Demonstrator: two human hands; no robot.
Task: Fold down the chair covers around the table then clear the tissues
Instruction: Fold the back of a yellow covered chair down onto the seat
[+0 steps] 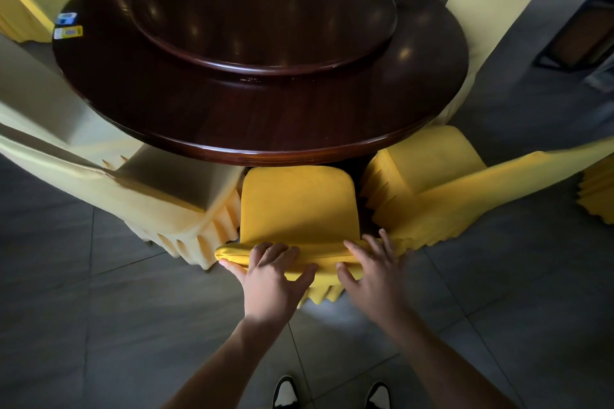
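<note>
Lying at the upper left of the frame, two tissue packets (68, 25) sat on the rim of the round dark table (259, 129). Low at centre, the left hand (270, 274) gripped the top edge of the yellow chair cover (295, 206), fingers over and thumb under. Just beside it to the right, the right hand (373, 271) clasped the same edge, the two hands slightly apart.

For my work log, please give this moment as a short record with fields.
table: round dark wooden table with a raised turntable
chair in front: yellow chair cover
left hand: grips the cover's top edge
right hand: grips the same edge
tissues: two small packets near the table's far left rim
</note>
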